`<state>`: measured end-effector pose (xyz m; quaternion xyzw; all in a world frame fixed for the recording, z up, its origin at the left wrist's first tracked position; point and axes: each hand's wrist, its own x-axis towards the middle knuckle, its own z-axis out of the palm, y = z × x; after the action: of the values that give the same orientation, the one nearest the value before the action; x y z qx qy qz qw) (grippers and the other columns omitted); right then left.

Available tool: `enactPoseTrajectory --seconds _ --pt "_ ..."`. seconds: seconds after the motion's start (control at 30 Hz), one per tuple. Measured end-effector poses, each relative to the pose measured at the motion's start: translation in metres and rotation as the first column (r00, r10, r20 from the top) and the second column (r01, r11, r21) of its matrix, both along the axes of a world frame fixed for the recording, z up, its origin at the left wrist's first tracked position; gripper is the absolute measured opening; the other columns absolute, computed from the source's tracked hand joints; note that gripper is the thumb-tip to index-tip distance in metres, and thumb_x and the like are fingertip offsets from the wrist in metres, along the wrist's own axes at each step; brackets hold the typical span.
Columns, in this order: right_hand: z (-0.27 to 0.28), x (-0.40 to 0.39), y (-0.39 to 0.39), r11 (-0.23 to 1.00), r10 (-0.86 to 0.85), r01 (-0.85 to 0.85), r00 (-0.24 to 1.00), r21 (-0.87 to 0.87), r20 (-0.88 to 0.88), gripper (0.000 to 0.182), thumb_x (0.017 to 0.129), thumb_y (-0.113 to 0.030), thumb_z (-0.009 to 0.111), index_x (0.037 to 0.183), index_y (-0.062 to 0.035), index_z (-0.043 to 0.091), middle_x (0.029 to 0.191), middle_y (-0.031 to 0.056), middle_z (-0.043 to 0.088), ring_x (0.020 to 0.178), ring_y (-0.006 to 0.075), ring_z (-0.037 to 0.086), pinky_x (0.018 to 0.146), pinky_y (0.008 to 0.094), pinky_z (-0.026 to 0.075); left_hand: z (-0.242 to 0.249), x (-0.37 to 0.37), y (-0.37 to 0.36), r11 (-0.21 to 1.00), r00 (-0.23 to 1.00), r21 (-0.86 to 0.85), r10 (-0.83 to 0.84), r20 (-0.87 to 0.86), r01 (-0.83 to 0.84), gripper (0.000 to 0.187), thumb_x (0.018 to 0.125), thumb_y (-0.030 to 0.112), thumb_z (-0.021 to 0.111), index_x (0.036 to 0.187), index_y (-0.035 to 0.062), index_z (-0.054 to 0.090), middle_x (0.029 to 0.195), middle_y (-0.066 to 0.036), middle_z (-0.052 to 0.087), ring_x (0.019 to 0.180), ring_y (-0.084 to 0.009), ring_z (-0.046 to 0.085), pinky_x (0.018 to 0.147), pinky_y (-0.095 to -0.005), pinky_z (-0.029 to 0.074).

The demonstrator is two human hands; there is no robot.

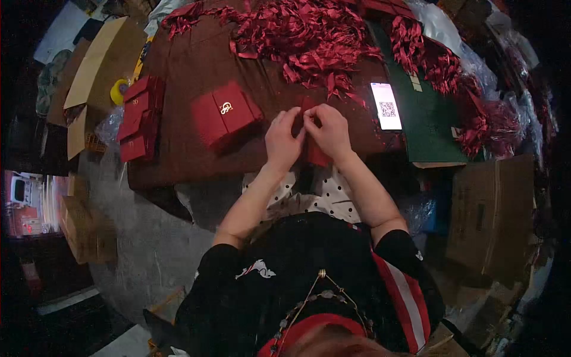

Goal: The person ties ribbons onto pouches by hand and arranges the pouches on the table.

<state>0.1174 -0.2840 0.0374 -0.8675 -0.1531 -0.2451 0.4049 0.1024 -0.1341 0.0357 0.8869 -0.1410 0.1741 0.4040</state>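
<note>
Close together at the near side of the table, my left hand (283, 141) and my right hand (330, 132) are both closed, thumbs against the fingertips. Between and below them shows a flat red piece (318, 156), mostly covered by the hands; I cannot tell whether it is ribbon or part of a box. To the left of my left hand lies a red box (229, 113) with a gold emblem on its front. Just beyond the fingertips begins a large heap of dark red ribbons (309, 41).
Red boxes (141, 119) stand stacked at the table's left edge, near a yellow tape roll (119, 91). A phone (386, 106) showing a QR code lies right, beside a green board (431, 119) with more ribbon bundles. Cardboard boxes (491, 214) flank the brown-covered table (172, 157).
</note>
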Motion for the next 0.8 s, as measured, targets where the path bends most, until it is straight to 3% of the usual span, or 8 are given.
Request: enactPoseTrajectory --seconds 0.13,0.23,0.3,0.33,0.37,0.43,0.57,0.8 --pt "-0.004 0.002 -0.004 0.998 0.021 -0.017 0.996 0.055 -0.084 0.018 0.084 -0.017 0.072 0.095 -0.0029 0.067 0.091 0.0133 0.068 0.083 0.0319 0.066 0.073 0.0409 0.053 -0.007 -0.005 -0.001 0.999 0.998 0.045 -0.02 0.063 0.017 0.055 0.081 0.01 0.075 0.133 0.0068 0.057 0.12 -0.017 0.063 0.112 -0.0375 0.061 0.092 -0.0417 0.051" --pt "0.007 0.003 -0.013 0.943 0.097 0.011 0.947 0.333 -0.306 0.024 0.083 -0.02 0.076 0.098 -0.0022 0.07 0.093 0.0112 0.073 0.085 0.0263 0.071 0.076 0.0349 0.054 -0.009 0.001 0.005 0.973 0.986 -0.165 -0.168 -0.019 0.163 0.054 0.088 0.009 0.068 0.14 0.0062 0.053 0.126 -0.016 0.064 0.107 -0.0265 0.066 0.09 -0.0376 0.053" --pt "0.0 0.008 -0.026 0.965 0.078 -0.019 0.973 0.261 -0.217 0.023 0.082 -0.019 0.078 0.095 -0.0021 0.071 0.091 0.0096 0.073 0.081 0.0258 0.07 0.075 0.0341 0.053 -0.013 0.014 0.014 0.891 0.898 -0.38 -0.358 -0.256 0.248 0.051 0.092 0.006 0.063 0.142 0.0047 0.051 0.121 -0.012 0.067 0.102 -0.0176 0.066 0.088 -0.0329 0.053" --pt "-0.006 0.012 -0.031 0.939 0.132 0.001 0.923 0.343 -0.362 0.022 0.081 -0.02 0.079 0.093 -0.003 0.073 0.089 0.0095 0.071 0.079 0.0257 0.068 0.075 0.0344 0.052 -0.015 0.018 0.018 0.766 0.776 -0.628 -0.478 -0.412 0.138 0.042 0.094 0.004 0.06 0.136 0.0039 0.057 0.115 -0.008 0.07 0.099 -0.0132 0.064 0.086 -0.0302 0.053" --pt "-0.007 0.012 -0.031 0.939 0.131 0.001 0.924 0.345 -0.36 0.022 0.081 -0.02 0.079 0.093 -0.003 0.073 0.089 0.0095 0.071 0.079 0.0257 0.068 0.075 0.0344 0.052 -0.008 0.02 0.018 0.767 0.776 -0.626 -0.478 -0.411 0.14 0.042 0.094 0.004 0.06 0.136 0.0039 0.057 0.115 -0.008 0.07 0.099 -0.0132 0.064 0.086 -0.0302 0.053" --pt "-0.009 0.011 -0.034 0.969 0.144 -0.089 0.961 0.229 -0.237 0.02 0.081 -0.02 0.079 0.091 -0.0041 0.074 0.088 0.0091 0.068 0.081 0.0241 0.066 0.078 0.0347 0.051 -0.001 0.023 0.018 0.936 0.907 -0.304 -0.276 -0.317 0.178 0.034 0.094 0.005 0.06 0.128 0.003 0.064 0.112 -0.01 0.071 0.099 -0.0137 0.065 0.085 -0.0303 0.053" --pt "-0.012 0.011 -0.036 0.934 0.215 -0.093 0.917 0.344 -0.336 0.019 0.076 -0.019 0.083 0.085 -0.0045 0.075 0.087 0.0078 0.066 0.086 0.021 0.065 0.081 0.0348 0.05 0.002 0.034 0.017 0.96 0.964 0.086 -0.266 -0.006 0.265 0.025 0.085 0.002 0.063 0.11 0.0021 0.069 0.106 -0.014 0.068 0.093 -0.0293 0.069 0.08 -0.0373 0.055" --pt "-0.033 0.002 -0.038 0.948 0.121 0.0 0.925 0.317 -0.361 0.024 0.074 -0.022 0.086 0.087 -0.0051 0.075 0.091 0.0085 0.067 0.089 0.022 0.066 0.083 0.0357 0.051 0.0 0.046 0.022 0.851 0.916 0.358 -0.4 -0.036 0.385 0.027 0.085 0.01 0.064 0.112 0.0087 0.067 0.102 -0.011 0.065 0.086 -0.0351 0.067 0.069 -0.0442 0.056"
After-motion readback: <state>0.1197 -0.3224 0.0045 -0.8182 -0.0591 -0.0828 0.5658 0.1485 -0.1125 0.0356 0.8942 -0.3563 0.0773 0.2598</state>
